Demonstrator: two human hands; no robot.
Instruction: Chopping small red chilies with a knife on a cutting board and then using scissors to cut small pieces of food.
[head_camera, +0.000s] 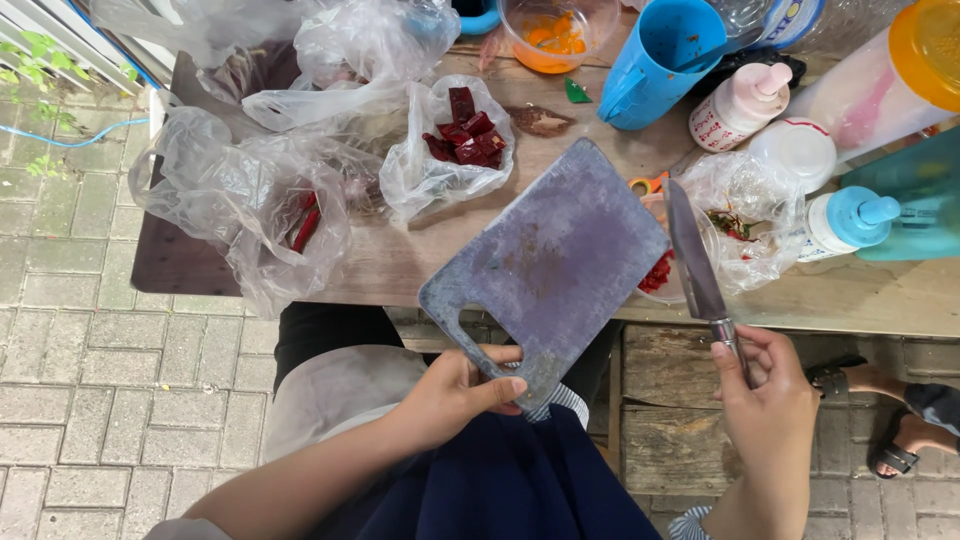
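Note:
My left hand grips the handle end of a grey-purple plastic cutting board, which is tilted up over the front edge of the wooden table. In my right hand is a knife, held by its handle with the blade pointing away from me, just right of the board. Beyond the blade stands a clear bowl with chopped red pieces in it.
Clear plastic bags lie on the table: one with dark red chunks, one with red chillies. A blue jug, an orange-filled bowl, bottles and a teal container crowd the right. Another person's sandalled foot stands at right on the paving.

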